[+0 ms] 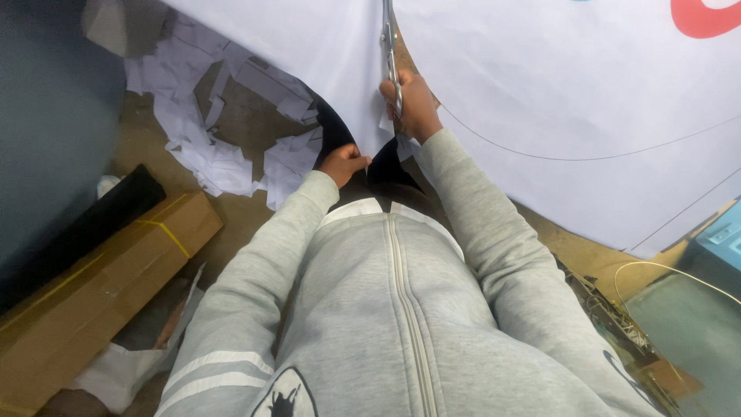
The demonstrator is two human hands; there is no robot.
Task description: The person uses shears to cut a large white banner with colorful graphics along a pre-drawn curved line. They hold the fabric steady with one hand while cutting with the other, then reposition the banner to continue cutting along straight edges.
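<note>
Large white sheet with thin curved black lines (540,85) spread across top of view, slit up its middle. Silver metal scissors (390,46) in slit, gripped by right hand (413,104). Left hand (343,162) pinches near sheet edge. White paper offcuts (208,139) on floor left; long brown cardboard box (100,286) beside

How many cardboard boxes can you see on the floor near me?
1. A long brown cardboard box with yellow strapping lies on the floor at lower left, beside a black roll. More may be hidden beyond the frame or under the white sheet.
</note>
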